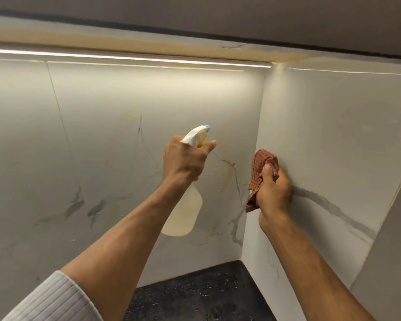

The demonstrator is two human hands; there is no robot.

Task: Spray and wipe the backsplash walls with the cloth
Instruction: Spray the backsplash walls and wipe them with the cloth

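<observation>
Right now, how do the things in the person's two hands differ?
The left hand holds a pale, see-through spray bottle, rigid and raised clear of the back wall. The right hand bunches a soft, reddish checked cloth pressed against the side wall. Both are gripped firmly near the corner.

The left hand [186, 159] hides the neck of the translucent plastic spray bottle [186, 215]; its trigger is mostly covered.
</observation>
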